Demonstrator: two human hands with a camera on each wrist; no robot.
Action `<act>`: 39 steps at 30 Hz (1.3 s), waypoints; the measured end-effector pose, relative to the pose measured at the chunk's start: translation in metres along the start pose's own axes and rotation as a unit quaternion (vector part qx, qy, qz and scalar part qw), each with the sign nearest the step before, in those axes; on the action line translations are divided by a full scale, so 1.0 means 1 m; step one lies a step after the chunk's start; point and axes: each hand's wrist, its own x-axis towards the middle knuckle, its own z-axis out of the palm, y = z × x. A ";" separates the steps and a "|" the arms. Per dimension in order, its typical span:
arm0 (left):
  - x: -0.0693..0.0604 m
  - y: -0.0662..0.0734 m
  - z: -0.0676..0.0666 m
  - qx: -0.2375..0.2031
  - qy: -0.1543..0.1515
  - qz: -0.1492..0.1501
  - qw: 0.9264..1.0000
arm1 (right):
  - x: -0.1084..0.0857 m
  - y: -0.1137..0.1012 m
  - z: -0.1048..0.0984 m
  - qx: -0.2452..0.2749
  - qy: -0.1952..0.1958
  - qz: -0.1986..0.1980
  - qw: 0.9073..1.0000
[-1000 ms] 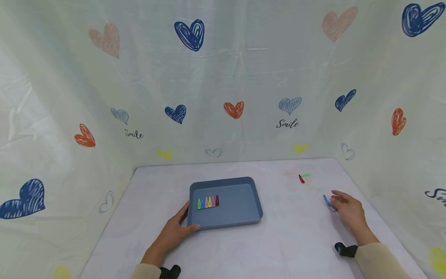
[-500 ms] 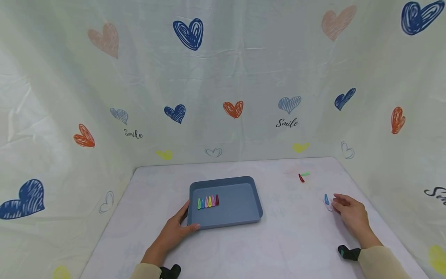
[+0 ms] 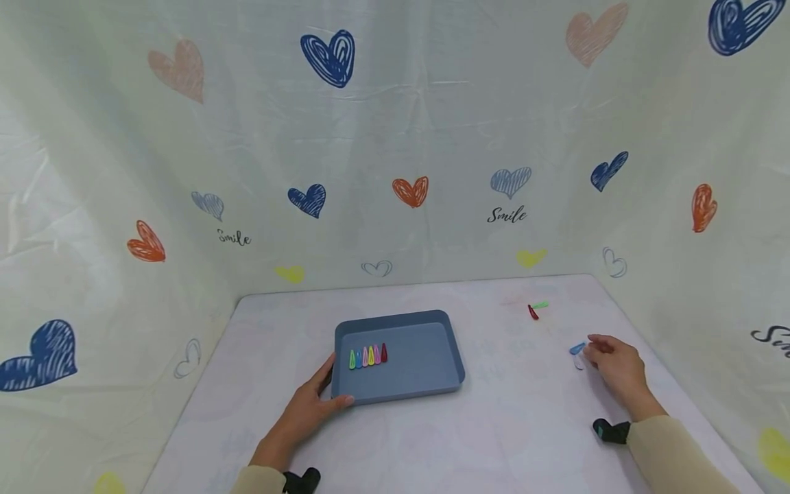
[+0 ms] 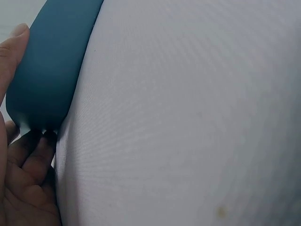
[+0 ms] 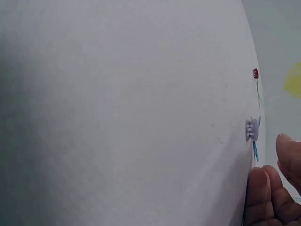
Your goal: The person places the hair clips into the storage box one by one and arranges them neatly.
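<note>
My left hand (image 3: 308,412) holds the near left corner of a blue-grey tray (image 3: 426,387); in the left wrist view the thumb lies along the tray wall (image 4: 51,61) and curled fingers reach beneath it. Inside the tray, several snap hair clips (image 3: 371,355) stand in a row: green, blue, pink, yellow and dark red. Over at the right, my right hand (image 3: 617,370) is low over the table beside a blue hair clip (image 3: 577,348), fingertips at its end. A pale lilac clip (image 5: 252,130) lies close by. The right wrist view shows the thumb apart from the fingers.
Farther back on the right lie a dark red clip (image 3: 533,313) and a light green clip (image 3: 540,304), touching or nearly so. The white table (image 3: 469,439) is enclosed by a curtain (image 3: 432,137) printed with hearts.
The blue clip has turned, from near upright to slanting, beside the right fingertips. My right hand shifted slightly right, then back left. The left hand and tray stay put.
</note>
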 end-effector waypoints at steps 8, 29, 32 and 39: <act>0.000 0.001 0.000 0.008 0.002 -0.003 1.000 | 0.009 0.004 0.005 -0.036 -0.001 -0.020 0.999; -0.001 0.001 0.000 0.008 0.003 0.004 1.000 | 0.013 -0.009 0.011 -0.098 -0.022 -0.074 0.992; -0.001 0.002 0.000 0.010 0.004 0.004 1.000 | 0.013 -0.010 0.013 -0.113 -0.016 -0.107 0.988; -0.003 0.002 0.000 0.014 0.003 0.002 1.000 | 0.015 -0.010 0.016 -0.112 -0.024 -0.159 0.981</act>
